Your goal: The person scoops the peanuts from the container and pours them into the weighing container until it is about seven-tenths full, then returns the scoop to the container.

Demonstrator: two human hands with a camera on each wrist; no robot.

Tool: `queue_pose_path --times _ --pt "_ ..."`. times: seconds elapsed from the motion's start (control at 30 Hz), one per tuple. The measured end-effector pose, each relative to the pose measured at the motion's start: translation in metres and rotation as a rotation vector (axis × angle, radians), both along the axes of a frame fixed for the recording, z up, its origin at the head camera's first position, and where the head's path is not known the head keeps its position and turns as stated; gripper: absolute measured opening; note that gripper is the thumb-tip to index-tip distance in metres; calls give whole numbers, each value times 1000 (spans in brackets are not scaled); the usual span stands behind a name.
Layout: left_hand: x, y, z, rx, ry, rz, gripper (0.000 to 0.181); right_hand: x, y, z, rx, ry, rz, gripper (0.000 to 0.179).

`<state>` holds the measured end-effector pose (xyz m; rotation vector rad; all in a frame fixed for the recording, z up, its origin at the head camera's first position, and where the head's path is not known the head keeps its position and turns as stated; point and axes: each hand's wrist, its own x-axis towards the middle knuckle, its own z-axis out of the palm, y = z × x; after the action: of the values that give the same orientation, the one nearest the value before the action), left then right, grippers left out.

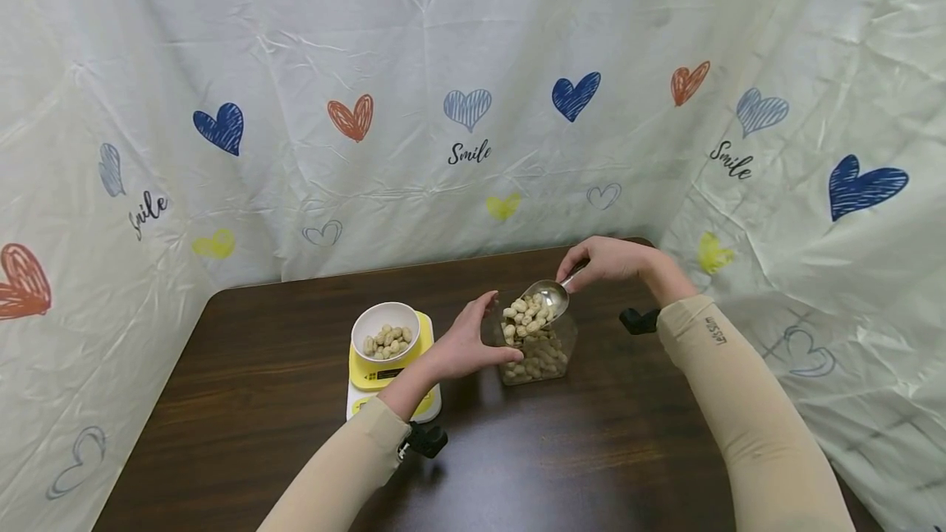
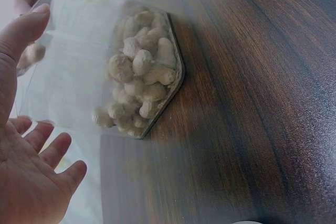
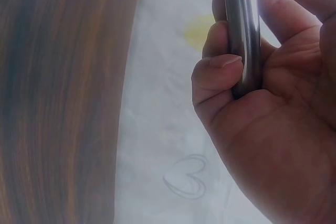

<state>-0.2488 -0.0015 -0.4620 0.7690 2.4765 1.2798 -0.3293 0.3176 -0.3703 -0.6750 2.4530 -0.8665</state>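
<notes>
My right hand [image 1: 602,259] grips the handle of a metal scoop [image 1: 554,295], over a clear plastic container [image 1: 571,343]. Unshelled peanuts [image 1: 526,314] fill the scoop. In the right wrist view the fingers curl round the shiny handle [image 3: 244,35]; the scoop's bowl is out of that view. More peanuts [image 2: 142,72] lie in the container's lower part. My left hand [image 1: 466,343] holds the container's left side between thumb and spread fingers. Left of that hand, a white bowl [image 1: 360,333] with several peanuts sits on a yellow and white kitchen scale [image 1: 424,339].
Everything stands on a dark wood-grain table [image 1: 259,384]. A pale curtain [image 1: 414,39] printed with hearts hangs behind it and along both sides. The left forearm crosses in front of part of the scale.
</notes>
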Motion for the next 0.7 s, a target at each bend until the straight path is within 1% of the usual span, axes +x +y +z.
queue_pose_path --times 0.27,0.43,0.7 --pt "-1 0 -1 3 4 -5 113 0 5 3 8 23 -10 25" --pt "-2 1 -1 -4 3 0 112 2 5 3 -4 17 -24 25" --pt "0 1 -1 6 -23 1 112 4 6 3 -9 23 -39 24"
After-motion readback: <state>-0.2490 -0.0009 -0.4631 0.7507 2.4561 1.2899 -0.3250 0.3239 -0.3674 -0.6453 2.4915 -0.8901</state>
